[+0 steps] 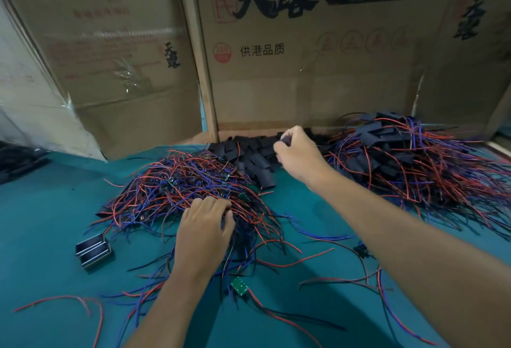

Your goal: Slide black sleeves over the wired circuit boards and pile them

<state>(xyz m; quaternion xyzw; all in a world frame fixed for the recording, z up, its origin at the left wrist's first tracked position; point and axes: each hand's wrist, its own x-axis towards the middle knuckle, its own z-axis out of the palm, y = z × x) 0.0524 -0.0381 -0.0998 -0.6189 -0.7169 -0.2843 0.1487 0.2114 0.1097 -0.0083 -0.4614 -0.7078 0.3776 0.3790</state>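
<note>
Right hand (296, 154) pinches black sleeve (284, 140); left hand (203, 226) grips wires (171, 181).

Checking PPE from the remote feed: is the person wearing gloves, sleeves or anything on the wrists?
No. The left hand and right hand are bare, without gloves. Both forearms are uncovered as far as the frame shows, with no sleeves, watch, wrist strap or rings visible.

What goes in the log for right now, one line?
left hand: in unsleeved wire pile | right hand: pinching black sleeve | sleeved pile: right
</note>
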